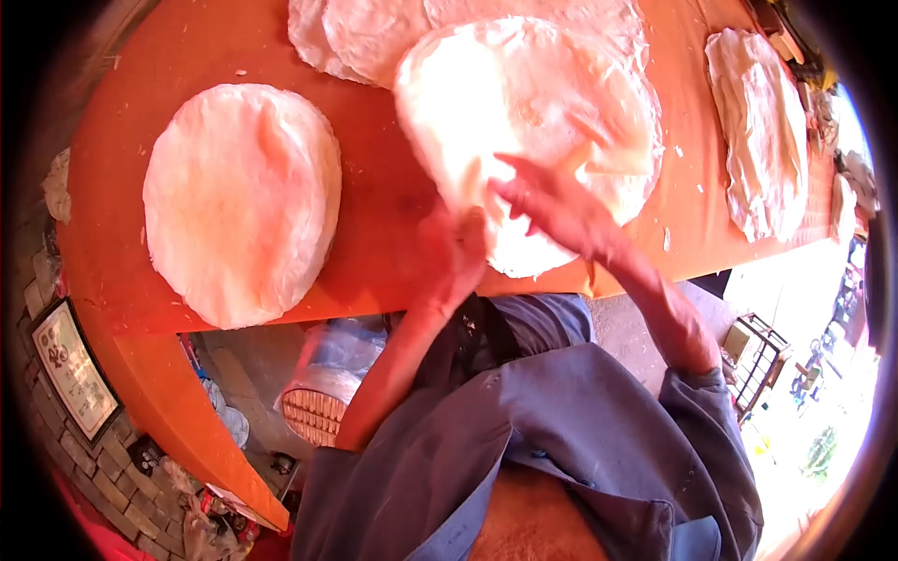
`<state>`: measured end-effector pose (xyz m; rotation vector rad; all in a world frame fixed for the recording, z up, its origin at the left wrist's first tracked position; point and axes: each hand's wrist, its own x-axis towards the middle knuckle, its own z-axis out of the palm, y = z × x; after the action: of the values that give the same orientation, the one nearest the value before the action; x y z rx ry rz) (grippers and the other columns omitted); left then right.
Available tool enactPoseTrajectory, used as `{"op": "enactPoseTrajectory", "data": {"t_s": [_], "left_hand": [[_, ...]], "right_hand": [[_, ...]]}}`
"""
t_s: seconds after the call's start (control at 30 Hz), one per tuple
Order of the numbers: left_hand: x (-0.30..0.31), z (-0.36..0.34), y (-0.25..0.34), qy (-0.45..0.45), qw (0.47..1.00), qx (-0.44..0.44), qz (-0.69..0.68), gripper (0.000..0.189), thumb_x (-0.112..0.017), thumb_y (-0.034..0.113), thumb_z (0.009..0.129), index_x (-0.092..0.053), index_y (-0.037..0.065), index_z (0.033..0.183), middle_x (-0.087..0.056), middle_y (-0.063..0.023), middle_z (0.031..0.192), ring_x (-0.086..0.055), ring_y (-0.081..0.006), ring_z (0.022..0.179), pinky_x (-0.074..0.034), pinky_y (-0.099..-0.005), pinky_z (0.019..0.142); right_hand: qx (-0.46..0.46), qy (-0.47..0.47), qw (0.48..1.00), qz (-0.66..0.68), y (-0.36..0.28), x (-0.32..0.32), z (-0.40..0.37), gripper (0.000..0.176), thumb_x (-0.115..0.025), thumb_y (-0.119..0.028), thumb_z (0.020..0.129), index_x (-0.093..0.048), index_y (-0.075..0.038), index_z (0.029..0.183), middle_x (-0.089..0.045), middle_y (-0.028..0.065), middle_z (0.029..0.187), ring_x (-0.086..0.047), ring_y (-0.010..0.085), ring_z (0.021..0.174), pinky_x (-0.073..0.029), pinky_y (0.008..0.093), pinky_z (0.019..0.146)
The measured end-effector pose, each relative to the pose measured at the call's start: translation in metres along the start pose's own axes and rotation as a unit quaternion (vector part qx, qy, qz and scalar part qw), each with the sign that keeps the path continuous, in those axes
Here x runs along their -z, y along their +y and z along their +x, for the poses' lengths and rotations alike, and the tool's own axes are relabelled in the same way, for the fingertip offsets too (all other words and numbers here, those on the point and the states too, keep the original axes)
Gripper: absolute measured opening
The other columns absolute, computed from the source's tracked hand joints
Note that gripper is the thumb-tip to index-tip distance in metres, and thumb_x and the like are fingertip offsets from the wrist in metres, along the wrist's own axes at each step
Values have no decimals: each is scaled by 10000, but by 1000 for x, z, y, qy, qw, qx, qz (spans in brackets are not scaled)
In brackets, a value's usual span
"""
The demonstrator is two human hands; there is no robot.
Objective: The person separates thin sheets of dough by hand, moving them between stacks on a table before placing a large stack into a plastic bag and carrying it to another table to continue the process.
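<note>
A stack of thin, pale round sheets (561,112) lies on the orange-covered table in front of me. My right hand (552,206) is over the near part of this stack, its fingers spread and holding nothing. At the stack's near left edge is my left hand (458,252), partly smeared by motion; whether its fingers pinch the edge cannot be made out. Another round pale stack (241,206) sits on the left of the table, apart from both hands.
More pale sheets (365,37) lie behind the middle stack. A further pile (760,136) is at the right. The orange table (374,206) has its near edge at my waist. Below it stands a wicker basket (313,411) with clear plastic. A metal rack (756,360) is at the lower right.
</note>
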<state>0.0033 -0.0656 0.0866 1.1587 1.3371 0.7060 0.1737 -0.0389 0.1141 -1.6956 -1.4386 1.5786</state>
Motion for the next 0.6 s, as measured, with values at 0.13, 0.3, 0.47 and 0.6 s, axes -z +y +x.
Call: {"op": "enactPoseTrajectory", "data": {"t_s": [0.13,0.3,0.47,0.6], "left_hand": [[-24,2,-12,-15,908,-272,319,652,-613,29,750,-392,0,1363,-579,-242,1035,-614,-396,855,-512,-498,635],[-15,-4,-8,-49,947,-304,97,605,-645,187,848,-398,-8,1365,-579,-201,1095,-612,-326,921,-529,-374,741],[23,17,-59,9,937,-15,-349,575,-600,313,935,-406,34,1398,-564,-126,1264,-588,-240,1081,-491,-370,929],[65,22,-57,12,894,43,-446,532,-568,303,956,-421,39,1394,-553,-119,1307,-557,-246,1148,-454,-393,992]], "right_hand": [[21,33,985,-166,-30,8,24,465,-690,-404,847,-635,15,1040,-660,131,892,-583,170,806,-476,340,693],[10,3,981,-194,-56,31,9,401,-735,-320,816,-633,2,1032,-645,122,789,-575,186,737,-478,377,673],[186,51,975,113,-106,64,-29,264,-708,-162,798,-674,6,999,-697,79,887,-658,149,810,-516,278,714],[126,80,954,259,-94,98,-47,310,-674,-111,798,-655,41,1067,-697,116,969,-674,188,885,-521,290,812]]}}
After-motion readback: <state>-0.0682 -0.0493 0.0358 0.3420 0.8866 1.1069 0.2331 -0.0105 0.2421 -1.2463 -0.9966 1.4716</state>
